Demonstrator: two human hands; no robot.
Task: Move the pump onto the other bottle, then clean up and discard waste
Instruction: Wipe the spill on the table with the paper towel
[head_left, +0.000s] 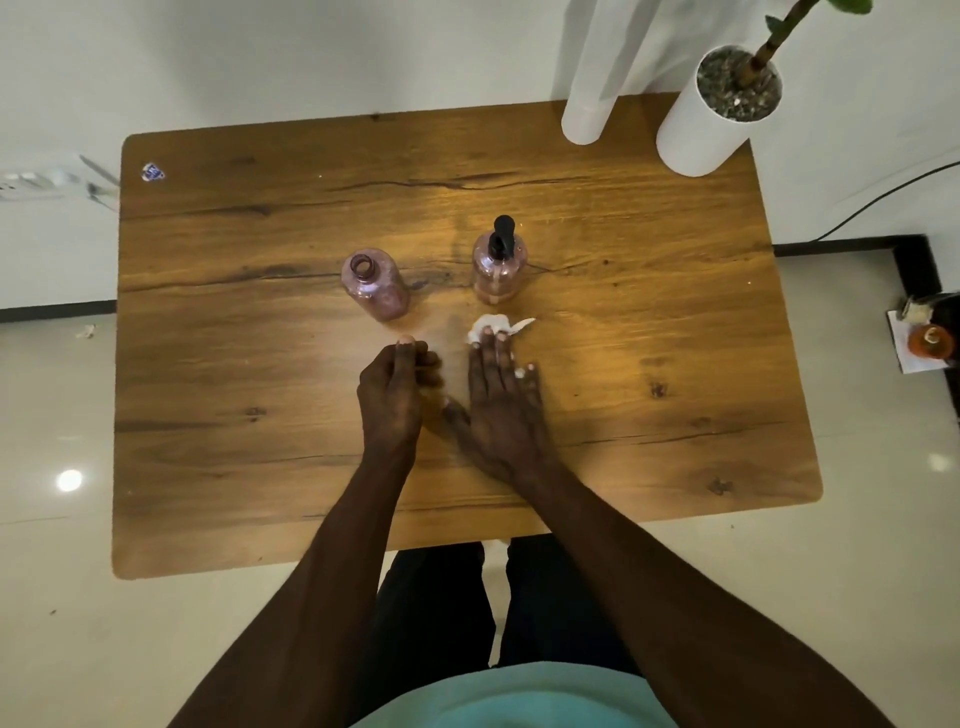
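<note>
Two pink see-through bottles stand on the wooden table (208, 364). The left bottle (375, 285) has an open neck with no cap. The right bottle (498, 270) carries the black pump (503, 235). In front of the right bottle lies a crumpled white tissue (493, 327), and my right hand (501, 400) presses flat on it with the fingers spread. My left hand (397, 389) hovers just left of it, fingers curled loosely, with nothing visible in it.
A tall white pot with a plant (717, 111) and a white cylinder (589, 98) stand at the table's far right corner. A small sticker (153, 172) marks the far left corner. Small items (930, 340) sit on the floor at the right.
</note>
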